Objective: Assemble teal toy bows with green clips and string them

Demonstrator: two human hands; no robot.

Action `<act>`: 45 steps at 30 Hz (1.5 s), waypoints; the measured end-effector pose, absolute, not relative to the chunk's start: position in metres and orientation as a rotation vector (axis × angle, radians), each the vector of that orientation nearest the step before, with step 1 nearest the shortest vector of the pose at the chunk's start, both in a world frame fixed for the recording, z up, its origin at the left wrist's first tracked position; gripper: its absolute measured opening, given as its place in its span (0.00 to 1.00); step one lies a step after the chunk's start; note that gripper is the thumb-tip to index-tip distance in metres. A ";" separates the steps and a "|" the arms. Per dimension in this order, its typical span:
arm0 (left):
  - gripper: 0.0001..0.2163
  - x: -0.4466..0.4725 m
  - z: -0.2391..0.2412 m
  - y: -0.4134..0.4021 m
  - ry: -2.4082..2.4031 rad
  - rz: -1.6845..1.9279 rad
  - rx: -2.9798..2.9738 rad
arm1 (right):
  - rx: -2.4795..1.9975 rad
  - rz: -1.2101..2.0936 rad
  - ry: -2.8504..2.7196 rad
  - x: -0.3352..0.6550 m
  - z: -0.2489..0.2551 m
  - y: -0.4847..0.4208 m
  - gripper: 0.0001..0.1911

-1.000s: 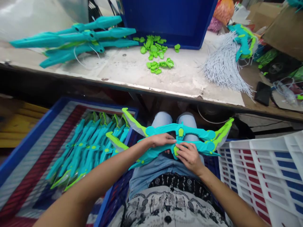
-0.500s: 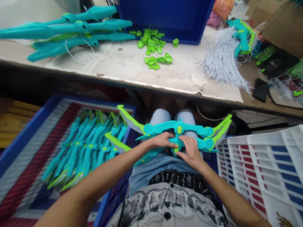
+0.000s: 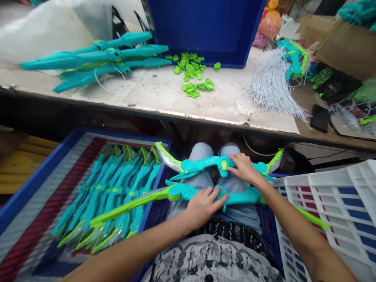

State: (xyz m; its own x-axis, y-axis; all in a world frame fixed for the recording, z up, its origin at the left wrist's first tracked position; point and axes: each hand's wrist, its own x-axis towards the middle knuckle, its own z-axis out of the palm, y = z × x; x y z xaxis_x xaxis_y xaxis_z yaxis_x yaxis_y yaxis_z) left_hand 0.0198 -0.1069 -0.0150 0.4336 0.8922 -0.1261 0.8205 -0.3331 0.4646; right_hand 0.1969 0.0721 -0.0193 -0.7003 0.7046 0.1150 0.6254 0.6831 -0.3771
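Observation:
Two teal and lime toy bows lie across my lap. My left hand grips the middle of the nearer bow, whose long lime limb reaches left over the blue crate. My right hand rests with curled fingers on the centre of the farther bow, beside its green centre piece. The right limb of the nearer bow passes under my right forearm and its lime tip shows over the white crate.
A blue crate at my left holds several finished bows. A white slotted crate stands at my right. On the table lie teal bow parts, small green pieces, a bundle of white strings, a blue bin.
The two bows were held together with both hands at the middle. Now they are apart: my left hand has drawn one bow nearer, and my right hand has moved up onto the farther bow.

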 end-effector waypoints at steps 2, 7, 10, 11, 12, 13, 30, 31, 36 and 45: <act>0.25 0.020 -0.021 -0.116 1.421 0.163 2.275 | -1.040 0.581 -2.698 0.187 -0.024 0.088 0.11; 0.34 0.010 -0.023 -0.121 1.371 0.188 1.983 | -0.904 0.741 -2.837 0.175 -0.024 0.096 0.27; 0.30 -0.007 -0.004 -0.114 1.279 0.320 1.729 | -0.970 0.830 -2.935 0.177 -0.019 0.092 0.37; 0.25 -0.015 0.005 -0.107 1.281 0.405 1.656 | -0.974 0.836 -2.919 0.177 -0.016 0.091 0.38; 0.20 -0.025 0.014 -0.097 1.312 0.515 1.601 | -0.960 0.813 -2.885 0.176 -0.015 0.089 0.39; 0.16 -0.036 0.024 -0.083 1.378 0.648 1.567 | -0.930 0.752 -2.843 0.174 -0.013 0.088 0.38; 0.12 -0.148 0.047 0.211 2.215 0.601 2.295 | -0.522 0.508 -2.640 0.169 -0.029 0.047 0.10; 0.12 -0.145 0.048 0.208 2.192 0.672 2.236 | -0.533 0.513 -2.578 0.167 -0.022 0.054 0.10; 0.11 -0.097 0.050 0.163 1.709 1.197 1.192 | -0.784 0.376 -2.197 0.147 0.019 0.105 0.14; 0.08 -0.045 0.059 0.078 1.237 0.966 0.885 | -0.430 0.295 -2.568 0.132 0.059 0.123 0.18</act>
State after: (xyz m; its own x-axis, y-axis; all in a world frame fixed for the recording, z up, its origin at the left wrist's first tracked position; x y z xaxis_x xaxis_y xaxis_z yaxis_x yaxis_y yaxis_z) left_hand -0.0449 0.0776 0.0589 0.0674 0.9364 -0.3445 -0.1073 0.3501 0.9306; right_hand 0.1320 0.1231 0.0590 -0.8172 0.3561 0.4532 0.2441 0.9261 -0.2875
